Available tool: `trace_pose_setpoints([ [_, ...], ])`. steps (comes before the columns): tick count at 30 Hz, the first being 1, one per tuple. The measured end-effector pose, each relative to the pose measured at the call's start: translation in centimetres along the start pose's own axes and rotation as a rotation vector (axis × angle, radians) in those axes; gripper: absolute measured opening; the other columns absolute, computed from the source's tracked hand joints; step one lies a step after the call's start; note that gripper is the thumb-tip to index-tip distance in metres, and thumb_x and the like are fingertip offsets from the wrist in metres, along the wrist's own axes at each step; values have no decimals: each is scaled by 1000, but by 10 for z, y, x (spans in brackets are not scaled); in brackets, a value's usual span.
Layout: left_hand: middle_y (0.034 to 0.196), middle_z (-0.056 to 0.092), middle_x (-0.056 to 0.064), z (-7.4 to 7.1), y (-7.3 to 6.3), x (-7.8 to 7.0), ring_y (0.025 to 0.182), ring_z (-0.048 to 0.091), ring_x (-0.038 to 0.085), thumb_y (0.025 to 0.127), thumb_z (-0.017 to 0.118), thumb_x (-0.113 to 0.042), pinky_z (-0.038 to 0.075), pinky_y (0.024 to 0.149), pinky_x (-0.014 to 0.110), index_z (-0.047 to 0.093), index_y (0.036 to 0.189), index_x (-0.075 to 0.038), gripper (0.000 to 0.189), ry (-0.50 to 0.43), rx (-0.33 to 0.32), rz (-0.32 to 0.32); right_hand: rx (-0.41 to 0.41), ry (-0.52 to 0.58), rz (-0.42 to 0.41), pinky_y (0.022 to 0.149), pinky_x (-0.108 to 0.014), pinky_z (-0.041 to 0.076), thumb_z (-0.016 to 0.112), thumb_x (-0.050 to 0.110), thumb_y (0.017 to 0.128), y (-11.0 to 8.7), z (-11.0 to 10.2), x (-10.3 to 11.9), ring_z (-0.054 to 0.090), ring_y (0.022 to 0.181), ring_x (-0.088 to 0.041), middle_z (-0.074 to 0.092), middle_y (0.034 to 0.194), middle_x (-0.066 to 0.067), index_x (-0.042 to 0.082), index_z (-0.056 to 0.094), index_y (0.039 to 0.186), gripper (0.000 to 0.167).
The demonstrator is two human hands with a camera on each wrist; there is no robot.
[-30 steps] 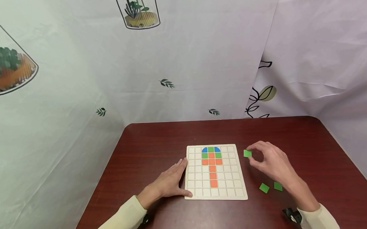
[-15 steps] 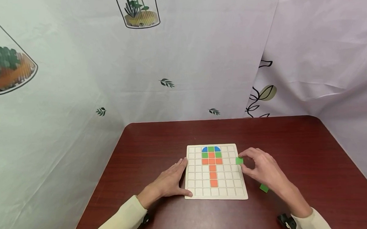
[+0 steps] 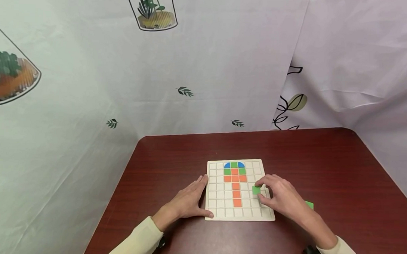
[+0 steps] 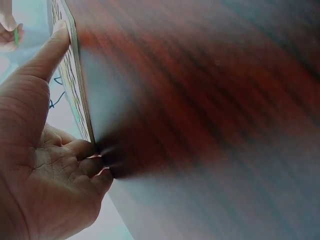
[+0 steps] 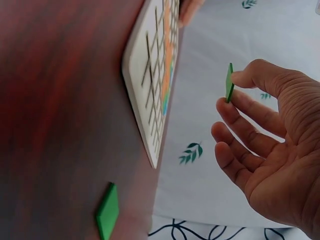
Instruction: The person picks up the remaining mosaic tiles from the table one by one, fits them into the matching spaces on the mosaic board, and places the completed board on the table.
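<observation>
A cream gridded board (image 3: 220,205) lies on the table, inlaid with orange square tiles (image 3: 236,194), green square tiles (image 3: 234,165) and two rounded blue pieces (image 3: 227,165) at its far end. My right hand (image 3: 283,193) pinches a green square tile (image 3: 256,190) between thumb and fingertips, over the board's right half. In the right wrist view this tile (image 5: 229,86) is seen edge-on, raised above the board. My left hand (image 3: 187,200) rests along the board's left edge, fingers extended. Its thumb (image 4: 61,32) lies on the near-left corner.
On the dark red table (image 3: 175,156), a loose green tile (image 3: 309,204) shows partly from behind the right forearm. In the right wrist view a green tile (image 5: 107,212) lies beside the board. A patterned white cloth (image 3: 206,59) hangs behind the table.
My right hand has carried the green tile leftward and nearer, from beside the board to over it. The forearm now covers loose tiles seen earlier. The left hand has stayed put.
</observation>
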State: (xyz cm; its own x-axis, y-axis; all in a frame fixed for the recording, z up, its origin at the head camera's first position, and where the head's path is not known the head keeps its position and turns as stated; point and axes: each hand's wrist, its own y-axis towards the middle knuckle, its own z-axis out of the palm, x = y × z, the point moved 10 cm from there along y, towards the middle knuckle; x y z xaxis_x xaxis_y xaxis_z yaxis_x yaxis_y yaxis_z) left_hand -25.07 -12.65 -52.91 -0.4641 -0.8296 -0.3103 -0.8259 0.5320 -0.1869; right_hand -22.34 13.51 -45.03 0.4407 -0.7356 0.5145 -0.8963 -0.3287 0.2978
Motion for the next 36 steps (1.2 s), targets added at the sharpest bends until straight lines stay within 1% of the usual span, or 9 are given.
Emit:
trace_pose_setpoints([
  [5, 176, 19, 12, 0, 0, 0, 161, 23, 27, 77, 84, -72, 34, 124, 49, 14, 170, -3, 136, -2, 0, 0, 13, 7, 8, 70, -30, 52, 89, 8, 80, -2, 5, 2, 61, 84, -15, 71, 100, 10, 19, 78, 102, 27],
  [9, 176, 19, 12, 0, 0, 0, 161, 22, 26, 77, 85, -71, 33, 124, 48, 14, 170, -2, 135, 0, -1, 3, 20, -5, 3, 70, -31, 52, 91, 9, 79, -5, 9, 3, 62, 85, -15, 70, 98, 11, 20, 78, 100, 27],
  [16, 176, 19, 12, -1, -1, -1, 161, 22, 26, 77, 86, -69, 32, 125, 47, 14, 170, -2, 135, -1, 0, 2, 25, -8, -33, 71, -31, 54, 93, 10, 76, -10, 19, 8, 63, 86, -13, 71, 97, 12, 20, 78, 97, 28],
  [23, 176, 18, 13, -1, -1, -3, 161, 22, 27, 78, 86, -68, 30, 126, 46, 14, 170, -1, 134, 4, 2, 10, 63, -8, -70, 71, -33, 53, 95, 16, 77, -16, 30, 13, 64, 87, -10, 71, 96, 16, 27, 78, 95, 27],
  [27, 176, 18, 13, -1, -2, -3, 161, 22, 27, 79, 86, -67, 31, 126, 46, 14, 170, -1, 134, 3, 1, 11, 87, -26, -92, 71, -34, 52, 95, 20, 76, -17, 36, 17, 63, 86, -7, 70, 95, 18, 29, 78, 95, 27],
  [31, 176, 19, 13, -1, -2, -3, 161, 22, 27, 78, 86, -67, 31, 125, 46, 14, 170, -1, 134, 2, 0, 13, 104, -68, -107, 72, -35, 52, 95, 23, 76, -18, 40, 19, 60, 84, -3, 69, 91, 21, 30, 78, 93, 25],
  [36, 176, 19, 13, -1, -2, -3, 161, 22, 27, 79, 86, -67, 31, 125, 46, 14, 170, -1, 134, 3, -1, 14, 97, -99, -136, 72, -34, 50, 95, 24, 74, -19, 42, 22, 55, 81, 0, 67, 88, 23, 30, 78, 90, 24],
])
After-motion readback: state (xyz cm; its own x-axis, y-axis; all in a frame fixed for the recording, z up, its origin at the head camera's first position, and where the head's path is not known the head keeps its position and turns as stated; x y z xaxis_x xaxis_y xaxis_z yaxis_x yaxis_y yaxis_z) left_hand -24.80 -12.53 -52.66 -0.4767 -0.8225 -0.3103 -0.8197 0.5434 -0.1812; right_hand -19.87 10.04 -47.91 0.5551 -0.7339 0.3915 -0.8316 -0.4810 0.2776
